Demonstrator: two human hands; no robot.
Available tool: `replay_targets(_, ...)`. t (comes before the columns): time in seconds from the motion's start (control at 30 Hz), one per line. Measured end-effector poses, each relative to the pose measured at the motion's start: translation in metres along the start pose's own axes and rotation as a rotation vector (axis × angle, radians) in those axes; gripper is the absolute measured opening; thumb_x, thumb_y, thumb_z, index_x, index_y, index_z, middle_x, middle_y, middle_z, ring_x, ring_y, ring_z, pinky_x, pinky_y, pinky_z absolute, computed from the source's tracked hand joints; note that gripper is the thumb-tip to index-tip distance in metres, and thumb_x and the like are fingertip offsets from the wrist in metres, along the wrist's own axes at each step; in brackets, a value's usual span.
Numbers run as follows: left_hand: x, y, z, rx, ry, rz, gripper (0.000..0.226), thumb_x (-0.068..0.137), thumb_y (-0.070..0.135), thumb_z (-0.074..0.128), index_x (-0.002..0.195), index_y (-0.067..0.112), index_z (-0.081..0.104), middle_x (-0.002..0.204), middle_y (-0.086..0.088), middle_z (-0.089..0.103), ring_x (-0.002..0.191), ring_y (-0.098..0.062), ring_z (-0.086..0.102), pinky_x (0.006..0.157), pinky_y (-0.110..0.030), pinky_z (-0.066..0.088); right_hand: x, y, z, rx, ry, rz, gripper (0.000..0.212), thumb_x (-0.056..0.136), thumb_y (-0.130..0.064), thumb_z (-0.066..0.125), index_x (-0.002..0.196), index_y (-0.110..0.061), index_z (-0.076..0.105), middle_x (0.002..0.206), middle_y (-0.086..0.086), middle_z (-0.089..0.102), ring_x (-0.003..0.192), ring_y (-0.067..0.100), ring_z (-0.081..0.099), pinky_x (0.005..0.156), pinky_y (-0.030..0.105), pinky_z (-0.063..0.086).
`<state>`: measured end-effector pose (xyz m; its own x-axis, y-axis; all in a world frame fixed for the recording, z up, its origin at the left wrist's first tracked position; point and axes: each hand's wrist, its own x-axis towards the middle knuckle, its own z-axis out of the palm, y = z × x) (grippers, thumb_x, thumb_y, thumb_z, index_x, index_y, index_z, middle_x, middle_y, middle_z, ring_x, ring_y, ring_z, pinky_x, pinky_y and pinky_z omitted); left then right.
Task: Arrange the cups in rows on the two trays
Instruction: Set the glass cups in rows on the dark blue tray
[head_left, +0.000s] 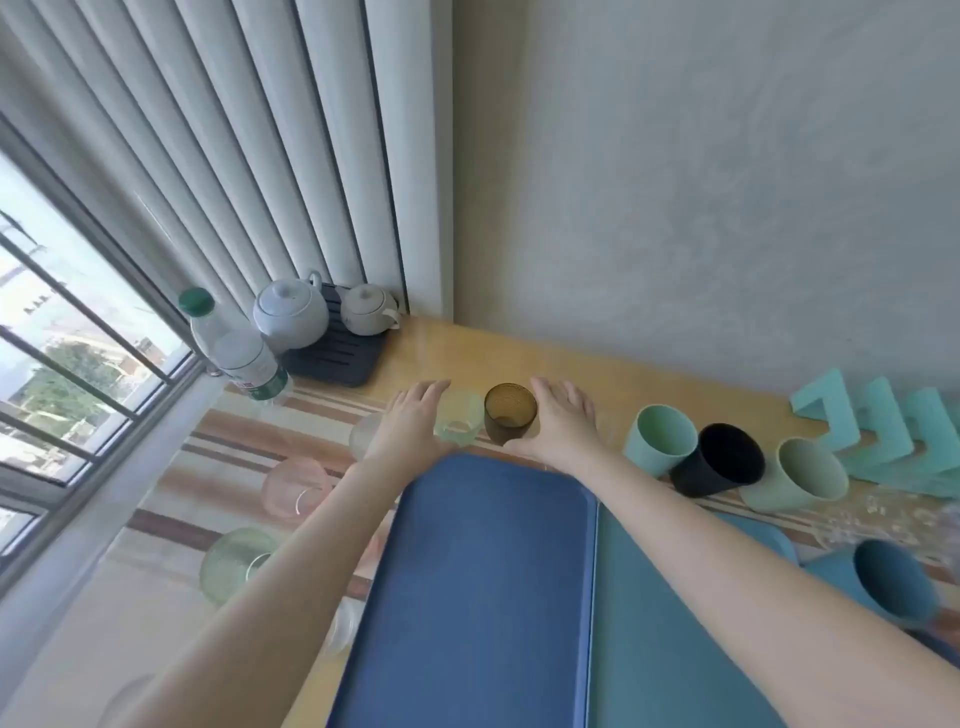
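Note:
Two empty trays lie side by side in front of me: a dark blue tray (483, 571) and a teal tray (665, 634). Just beyond the blue tray stand a pale green glass (460, 423) and an amber glass (510, 415). My left hand (410, 423) lies with straight fingers against the left side of the pale green glass. My right hand (563, 421) lies flat at the right of the amber glass, its thumb near the base. To the right are a mint cup (660, 439), a black cup (722, 460), a sage cup (800, 475) and a blue cup (893, 582).
Left of the trays stand a frosted glass (361, 436), a pink glass (293, 486) and a green glass (234, 569). A water bottle (239, 353) and two white teapots (291, 312) on a dark rack (337, 361) fill the back left corner. Teal zigzag pieces (883, 431) lean at the back right.

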<state>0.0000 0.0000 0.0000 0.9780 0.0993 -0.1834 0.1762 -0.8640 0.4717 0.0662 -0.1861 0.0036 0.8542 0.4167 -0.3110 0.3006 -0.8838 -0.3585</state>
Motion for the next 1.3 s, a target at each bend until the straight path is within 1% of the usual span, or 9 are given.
replay_targets(0.2,0.033,-0.007,0.018,0.120,-0.059,0.025,0.090,0.075,0.032,0.071,0.146,0.017,0.018,0.149,-0.004,0.029,0.135,-0.023,0.032,0.117,-0.040,0.004,0.028,0.001,0.015,-0.147,-0.011,-0.015,0.098,0.076,-0.053,0.064,0.147,-0.013,0.010,0.155,0.004,0.016,0.143,0.027,0.001,0.116,0.043,0.000)
replay_targets(0.33,0.051,-0.011,0.024,0.161,-0.097,0.044,0.092,0.073,0.032,0.073,0.146,0.018,0.018,0.150,-0.004,0.028,0.134,-0.024,0.034,0.116,-0.041,0.008,0.046,0.004,0.025,-0.198,-0.004,-0.045,0.096,0.075,-0.053,0.064,0.146,-0.011,0.014,0.151,0.007,0.027,0.142,0.029,0.008,0.116,0.044,-0.001)
replay_targets(0.5,0.058,-0.013,0.033,0.119,-0.111,0.050,0.083,0.072,0.028,0.072,0.141,0.017,0.030,0.139,-0.009,0.041,0.122,-0.031,0.042,0.105,-0.036,0.029,0.056,0.003,0.035,-0.253,0.065,-0.060,0.087,0.074,-0.049,0.064,0.141,-0.009,0.026,0.140,0.008,0.042,0.133,0.027,0.027,0.115,0.043,0.002)
replay_targets(0.57,0.056,-0.013,0.030,0.106,-0.095,0.061,0.082,0.070,0.027,0.073,0.140,0.017,0.032,0.137,-0.009,0.042,0.123,-0.032,0.041,0.108,-0.037,0.027,0.054,0.004,0.034,-0.238,0.111,-0.066,0.084,0.073,-0.049,0.064,0.139,-0.009,0.031,0.136,0.007,0.045,0.130,0.027,0.030,0.115,0.042,0.000)
replay_targets(0.77,0.028,-0.012,0.005,0.144,-0.014,0.163,0.079,0.071,0.029,0.072,0.139,0.021,0.032,0.136,-0.003,0.043,0.126,-0.023,0.042,0.117,-0.041,0.003,0.018,-0.004,0.033,-0.126,0.247,-0.107,0.079,0.070,-0.049,0.068,0.133,-0.013,0.037,0.127,0.004,0.049,0.125,0.025,0.031,0.113,0.038,0.002)
replay_targets(0.9,-0.002,-0.018,0.007,0.246,-0.030,0.218,0.079,0.067,0.029,0.073,0.136,0.021,0.036,0.132,0.000,0.045,0.126,-0.021,0.041,0.117,-0.043,0.002,-0.018,-0.006,0.042,-0.091,0.277,-0.121,0.076,0.070,-0.046,0.069,0.132,-0.015,0.039,0.123,0.001,0.049,0.123,0.024,0.030,0.106,0.032,0.005)
replay_targets(0.97,-0.013,-0.025,0.015,0.276,-0.010,0.254,0.078,0.061,0.026,0.076,0.131,0.018,0.045,0.127,-0.003,0.052,0.123,-0.027,0.042,0.113,-0.039,0.010,-0.034,-0.005,0.050,-0.079,0.278,-0.114,0.073,0.069,-0.046,0.070,0.130,-0.016,0.040,0.120,0.000,0.050,0.120,0.024,0.032,0.102,0.030,0.008)
replay_targets(1.07,-0.023,-0.037,0.030,0.314,0.004,0.272,0.075,0.052,0.021,0.079,0.122,0.014,0.054,0.117,-0.006,0.061,0.113,-0.032,0.048,0.097,-0.034,0.015,-0.050,-0.003,0.064,-0.073,0.223,-0.103,0.074,0.069,-0.046,0.069,0.130,-0.018,0.039,0.121,-0.003,0.049,0.120,0.022,0.032,0.099,0.027,0.009)
replay_targets(1.3,-0.026,-0.044,0.040,0.293,0.007,0.219,0.076,0.053,0.023,0.078,0.124,0.016,0.052,0.121,-0.004,0.060,0.110,-0.032,0.051,0.087,-0.033,0.017,-0.056,-0.001,0.084,-0.063,0.208,-0.057,0.074,0.068,-0.046,0.070,0.128,-0.018,0.039,0.121,-0.003,0.048,0.117,0.022,0.035,0.101,0.029,0.008)
